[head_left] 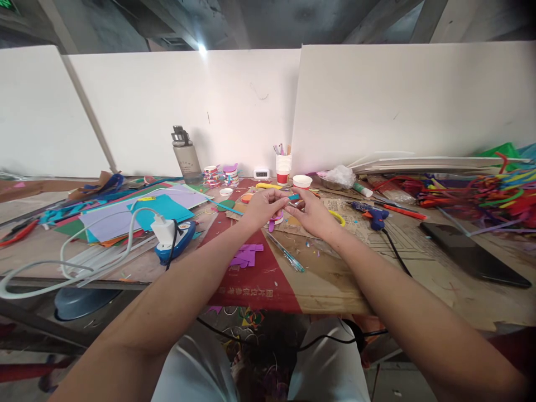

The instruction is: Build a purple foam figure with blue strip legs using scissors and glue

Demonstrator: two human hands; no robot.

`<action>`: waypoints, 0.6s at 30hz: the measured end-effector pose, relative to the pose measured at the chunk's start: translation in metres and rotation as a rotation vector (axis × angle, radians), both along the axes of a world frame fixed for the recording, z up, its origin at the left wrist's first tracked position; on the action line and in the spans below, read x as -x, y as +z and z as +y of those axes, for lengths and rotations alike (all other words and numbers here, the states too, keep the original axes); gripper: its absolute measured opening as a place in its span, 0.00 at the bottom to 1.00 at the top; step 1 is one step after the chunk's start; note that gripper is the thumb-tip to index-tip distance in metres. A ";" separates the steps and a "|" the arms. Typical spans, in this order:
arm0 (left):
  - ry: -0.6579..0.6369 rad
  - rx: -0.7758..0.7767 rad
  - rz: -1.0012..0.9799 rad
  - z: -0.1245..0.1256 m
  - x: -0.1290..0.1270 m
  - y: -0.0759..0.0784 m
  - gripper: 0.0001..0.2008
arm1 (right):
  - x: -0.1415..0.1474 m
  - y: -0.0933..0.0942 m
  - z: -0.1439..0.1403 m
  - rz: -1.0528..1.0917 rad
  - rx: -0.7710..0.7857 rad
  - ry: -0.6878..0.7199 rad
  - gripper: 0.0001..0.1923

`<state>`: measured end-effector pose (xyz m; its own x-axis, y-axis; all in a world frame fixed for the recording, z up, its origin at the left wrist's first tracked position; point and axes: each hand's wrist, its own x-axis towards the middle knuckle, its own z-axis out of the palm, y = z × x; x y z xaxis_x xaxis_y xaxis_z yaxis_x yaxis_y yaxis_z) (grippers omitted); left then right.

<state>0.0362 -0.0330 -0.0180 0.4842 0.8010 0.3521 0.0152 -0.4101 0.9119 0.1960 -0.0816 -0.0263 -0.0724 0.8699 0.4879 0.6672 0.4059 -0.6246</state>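
Left to right: flat purple paper strips (247,257) lower centre on the brown-and-red cardboard-covered desk (335,296); left hand (264,207) mid-frame, fingers bent inward; small bright-blue strip (294,197) at centre, at both hands' fingertips; right hand (312,213), fingers curled likewise. Can't tell which fingers pinch it. Blue glue gun (371,215) right of centre.

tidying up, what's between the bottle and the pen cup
In the head view, two small striped cup-like pieces and a white digital display stand between them.
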 end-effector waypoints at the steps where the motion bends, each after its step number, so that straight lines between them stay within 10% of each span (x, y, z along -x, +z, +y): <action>1: 0.001 -0.004 0.000 -0.001 0.000 0.000 0.13 | 0.000 0.000 0.000 -0.003 -0.006 -0.005 0.27; 18: 0.013 -0.021 -0.001 -0.001 -0.001 0.000 0.13 | -0.001 -0.002 0.003 0.021 -0.033 0.019 0.26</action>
<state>0.0370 -0.0344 -0.0180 0.4736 0.7996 0.3692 0.0193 -0.4286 0.9033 0.1972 -0.0789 -0.0285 -0.0778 0.8519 0.5178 0.6459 0.4387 -0.6248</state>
